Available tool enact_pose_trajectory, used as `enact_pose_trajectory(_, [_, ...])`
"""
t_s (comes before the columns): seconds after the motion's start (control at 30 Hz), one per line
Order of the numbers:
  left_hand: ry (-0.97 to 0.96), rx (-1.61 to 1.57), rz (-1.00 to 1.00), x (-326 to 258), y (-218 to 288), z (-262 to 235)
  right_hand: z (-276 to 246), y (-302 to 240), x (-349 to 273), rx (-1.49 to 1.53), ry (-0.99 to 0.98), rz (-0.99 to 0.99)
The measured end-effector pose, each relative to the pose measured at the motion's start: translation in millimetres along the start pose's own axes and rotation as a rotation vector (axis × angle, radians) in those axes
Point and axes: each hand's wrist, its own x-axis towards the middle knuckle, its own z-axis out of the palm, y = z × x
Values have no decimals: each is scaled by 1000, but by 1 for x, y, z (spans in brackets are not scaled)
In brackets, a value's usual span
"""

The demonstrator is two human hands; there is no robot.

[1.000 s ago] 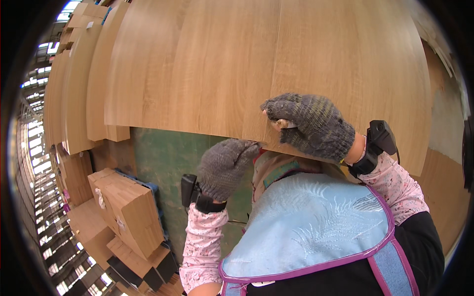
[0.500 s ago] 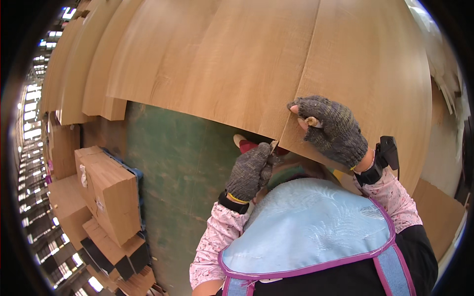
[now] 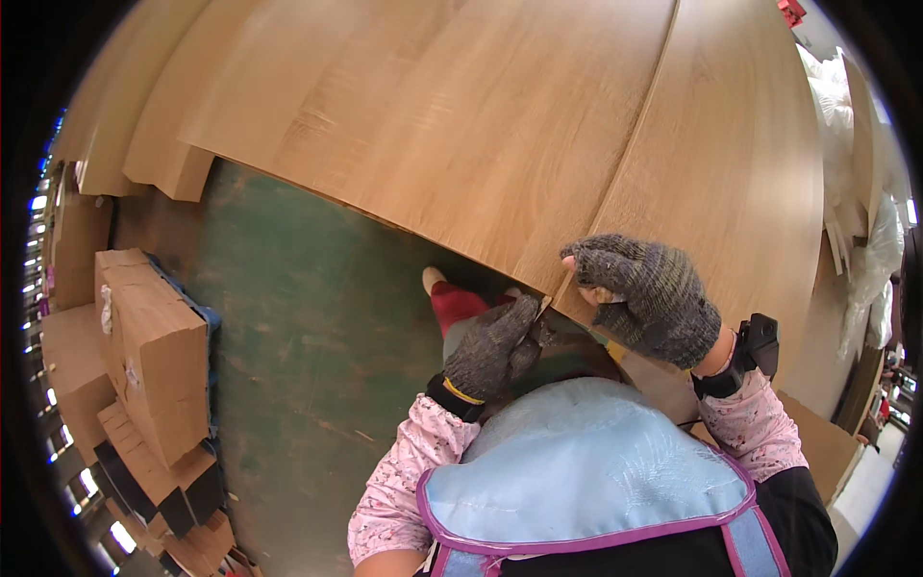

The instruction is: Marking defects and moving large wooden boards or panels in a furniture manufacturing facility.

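Two wood-grain boards lie side by side, with a dark seam between them running down to the near edge. My left hand, in a grey knitted fingerless glove, is closed at that edge, just below the seam's end. A thin pale sliver shows by its fingertips; I cannot tell if it is a held strip or part of the board. My right hand, gloved alike, rests closed over the right board near the seam, fingers curled and pressed together. What it may hold is hidden.
Cardboard boxes are stacked at the left above a green floor. More wood-grain panels stand at the far left. Clear plastic wrap hangs at the right. A red-clad leg and foot show under the boards' edge.
The whole view has shifted, so the boards and boxes sit differently in it. My right hand has come closer to the near edge and seam end. My left hand stays by the edge.
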Motion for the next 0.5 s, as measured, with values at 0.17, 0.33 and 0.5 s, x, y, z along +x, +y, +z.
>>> enact_pose_trajectory(0.17, [-205,-242,-375,2,0,-12,-1,0,-14,-58,-69,89])
enact_pose_trajectory(0.33, [-278,-322,-429,4,-19,-6,0,4,-27,-78,-36,73])
enact_pose_trajectory(0.5, [-325,-361,-469,4,-14,3,-2,1,-31,53,-61,109])
